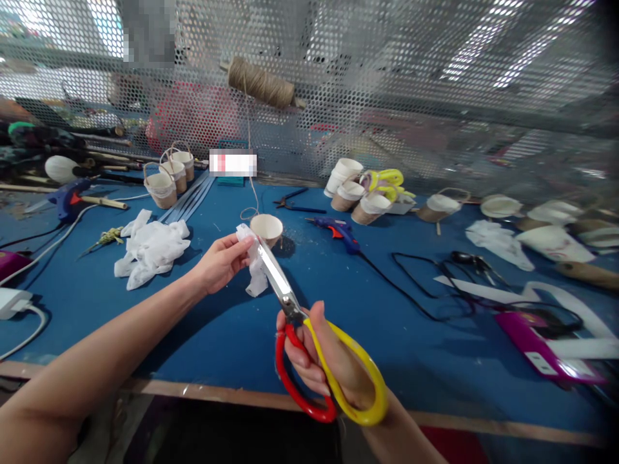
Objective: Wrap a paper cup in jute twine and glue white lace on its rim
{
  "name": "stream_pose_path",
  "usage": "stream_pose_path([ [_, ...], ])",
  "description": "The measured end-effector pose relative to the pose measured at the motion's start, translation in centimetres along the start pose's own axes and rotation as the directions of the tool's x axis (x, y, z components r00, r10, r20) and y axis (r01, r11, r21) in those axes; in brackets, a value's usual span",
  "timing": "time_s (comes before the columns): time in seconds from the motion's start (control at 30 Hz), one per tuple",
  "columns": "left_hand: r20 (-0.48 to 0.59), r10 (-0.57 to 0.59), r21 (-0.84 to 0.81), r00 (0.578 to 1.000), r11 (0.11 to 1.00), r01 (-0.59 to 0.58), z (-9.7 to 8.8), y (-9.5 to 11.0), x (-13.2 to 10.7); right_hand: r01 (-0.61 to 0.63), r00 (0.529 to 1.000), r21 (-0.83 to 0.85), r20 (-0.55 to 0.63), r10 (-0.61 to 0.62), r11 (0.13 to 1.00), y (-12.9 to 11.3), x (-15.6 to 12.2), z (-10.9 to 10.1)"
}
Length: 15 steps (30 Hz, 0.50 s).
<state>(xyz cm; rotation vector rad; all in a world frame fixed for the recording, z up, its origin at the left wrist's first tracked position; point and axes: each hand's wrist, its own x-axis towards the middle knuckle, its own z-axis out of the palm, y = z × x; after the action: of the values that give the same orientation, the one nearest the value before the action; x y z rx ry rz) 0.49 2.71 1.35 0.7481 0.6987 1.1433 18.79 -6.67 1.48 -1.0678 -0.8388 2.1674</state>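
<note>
On my left, a heap of white cloth pieces (152, 248) is lying on the blue table (193, 354), and I suppose it is resting there because my left arm is reaching that side easily. Small baskets (162, 188) are standing behind it. Next, my left hand (222, 264) is pinching a white cloth strip (258, 278) between thumb and fingers, with no gap that I am seeing; probably this closed pinch is making the upper end steady. The strip is lying right at my fingertips, and its lower end is hanging free beneath them.

From the right of that pinch, the scissors (279, 278) are pointing up toward it, their blade ends meeting the strip. The blades are looking nearly together, but whether they are pressing on the cloth I cannot tell. A small cup (267, 227) is standing just beyond. Further right, my right hand (333, 367) is gripping the scissors, the fingers curling around the red handle and the thumb lying by the yellow one, I think for controlling both loops. A glue gun (341, 233) is resting beyond this hand.
</note>
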Motion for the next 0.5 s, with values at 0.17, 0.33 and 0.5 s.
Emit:
stream_pose_path([
  [0.17,-0.029,0.011,0.0,1.0,1.0,-0.011,-0.01,0.11,0.01,0.066,0.998,-0.039,-0.007,-0.067,0.997,0.28,-0.24,0.22],
  [0.33,-0.02,0.01,-0.001,1.0,1.0,-0.01,0.24,0.46,-0.22,0.117,0.993,-0.074,-0.003,-0.117,0.99,0.65,-0.52,0.16],
  [0.5,-0.004,0.017,0.004,1.0,1.0,-0.017,0.42,0.73,-0.35,0.159,0.987,-0.092,0.017,-0.158,0.983,1.0,-0.48,-0.12],
])
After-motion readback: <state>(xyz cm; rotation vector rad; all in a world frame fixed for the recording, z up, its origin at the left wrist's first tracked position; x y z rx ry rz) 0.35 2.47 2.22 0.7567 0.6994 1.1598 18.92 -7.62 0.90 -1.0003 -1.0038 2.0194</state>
